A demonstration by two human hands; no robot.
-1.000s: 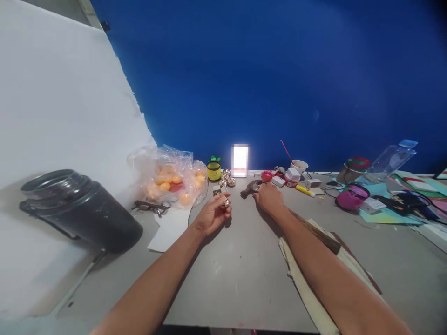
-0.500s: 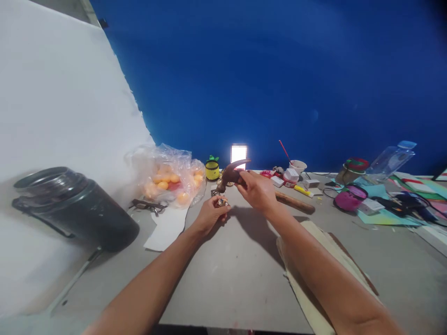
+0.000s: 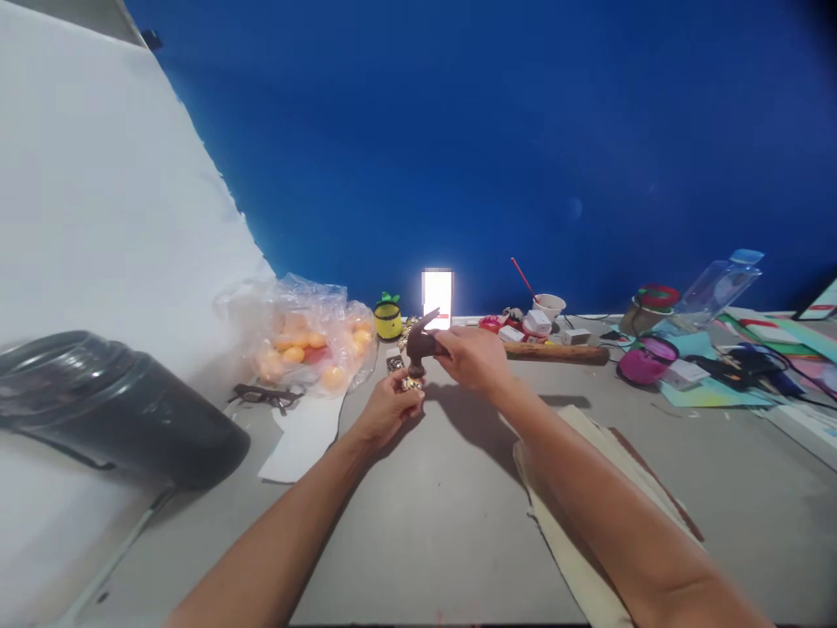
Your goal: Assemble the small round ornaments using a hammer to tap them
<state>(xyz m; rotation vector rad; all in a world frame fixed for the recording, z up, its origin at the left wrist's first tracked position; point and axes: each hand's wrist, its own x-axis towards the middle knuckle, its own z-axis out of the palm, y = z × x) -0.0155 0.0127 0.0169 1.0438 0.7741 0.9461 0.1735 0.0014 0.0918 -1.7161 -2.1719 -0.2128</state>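
My right hand (image 3: 474,358) is closed round a hammer (image 3: 555,352) just behind its dark head, and the wooden handle sticks out to the right above the table. The hammer head (image 3: 418,345) sits right on top of a small speckled round thing (image 3: 411,382) that my left hand (image 3: 385,406) pinches against the grey table (image 3: 418,523). More of the same small speckled pieces (image 3: 395,363) lie just behind my left hand.
A clear plastic bag of orange balls (image 3: 307,344) and spectacles (image 3: 265,397) lie left, with white paper (image 3: 304,436) and a black jar on its side (image 3: 111,410). A glowing phone (image 3: 437,295), yellow cup (image 3: 388,320), paint pots, pink case (image 3: 644,362) and coloured papers stand behind and right. Cardboard (image 3: 588,515) lies under my right forearm.
My right hand picked the hammer up off the table, raised it, and has now brought its head down onto the piece held by my left hand.
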